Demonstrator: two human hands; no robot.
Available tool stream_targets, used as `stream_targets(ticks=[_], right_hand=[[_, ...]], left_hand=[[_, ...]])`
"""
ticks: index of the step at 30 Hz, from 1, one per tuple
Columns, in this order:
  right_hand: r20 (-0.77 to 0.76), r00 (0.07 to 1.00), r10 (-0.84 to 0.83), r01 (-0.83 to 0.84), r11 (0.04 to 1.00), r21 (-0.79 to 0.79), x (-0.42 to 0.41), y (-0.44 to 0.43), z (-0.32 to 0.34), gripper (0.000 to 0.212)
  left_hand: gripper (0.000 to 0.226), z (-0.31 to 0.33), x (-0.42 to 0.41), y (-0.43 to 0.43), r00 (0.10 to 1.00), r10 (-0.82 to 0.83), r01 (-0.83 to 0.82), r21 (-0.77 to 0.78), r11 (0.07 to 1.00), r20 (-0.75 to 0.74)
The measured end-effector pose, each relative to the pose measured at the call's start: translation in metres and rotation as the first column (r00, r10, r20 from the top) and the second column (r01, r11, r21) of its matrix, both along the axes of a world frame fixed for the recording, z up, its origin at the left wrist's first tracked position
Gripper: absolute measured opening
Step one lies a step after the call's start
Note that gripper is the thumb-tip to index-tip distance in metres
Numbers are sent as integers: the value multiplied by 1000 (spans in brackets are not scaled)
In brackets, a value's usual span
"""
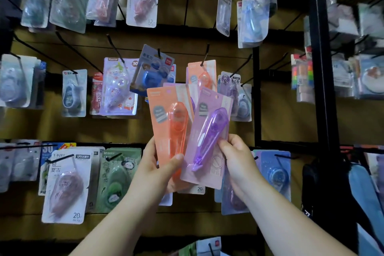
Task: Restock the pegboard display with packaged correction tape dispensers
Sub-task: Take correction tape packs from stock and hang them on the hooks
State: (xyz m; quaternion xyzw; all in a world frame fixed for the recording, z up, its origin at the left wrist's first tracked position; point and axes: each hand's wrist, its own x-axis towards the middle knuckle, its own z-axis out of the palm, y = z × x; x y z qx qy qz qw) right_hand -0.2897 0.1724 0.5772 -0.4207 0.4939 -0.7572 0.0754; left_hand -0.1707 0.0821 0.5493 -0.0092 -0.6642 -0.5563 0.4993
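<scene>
The left hand (160,166) grips one orange card-backed pack with a clear orange correction tape dispenser (172,124), its thumb curled over the lower front. Overlapping this on the right, one lilac pack with a clear purple dispenser (207,141) is pinched at its right edge by the right hand (236,158). Both are held before the brown pegboard (182,52), below one matching orange pack (202,75) hanging from a black hook (205,56).
</scene>
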Motion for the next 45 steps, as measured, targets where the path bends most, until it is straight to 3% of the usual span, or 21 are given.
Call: stream_targets(ticks=[4, 7, 12, 19, 30, 39, 40, 42, 45], right_hand=[[-5, 995, -104, 103, 990, -93, -11, 5, 18, 19], [-99, 963, -252, 236, 960, -150, -17, 11, 42, 21], [-196, 911, -362, 323, 924, -205, -16, 10, 84, 7], [-281, 854, -438, 418, 899, -133, -8, -4, 122, 22], [-282, 857, -431, 447, 894, -8, -22, -24, 115, 29], [-349, 746, -567, 627, 775, 81, -34, -52, 109, 40], [-343, 736, -583, 635, 771, 53, -34, -52, 107, 36], [-268, 747, -609, 624, 781, -34, -30, -50, 103, 7], [-201, 765, -612, 584, 791, -184, -20, -38, 85, 27]], left_hand=[[68, -1, 5, -1, 996, 90, -89, -56, 994, 21], [58, -2, 9, -5, 992, 123, -121, -56, 991, 35], [53, 4, 20, -10, 989, 145, -145, -27, 989, 23], [46, 10, 32, -15, 984, 176, -176, -32, 984, 10], [50, 8, 37, -22, 989, 144, -144, 0, 990, 15], [46, 10, 37, -25, 989, 145, -145, -22, 989, -16], [47, 11, 37, -25, 989, 144, -145, -28, 989, -20], [48, 12, 37, -26, 990, 136, -137, -35, 990, -23], [46, 13, 34, -24, 991, 123, -125, -36, 991, -47]])
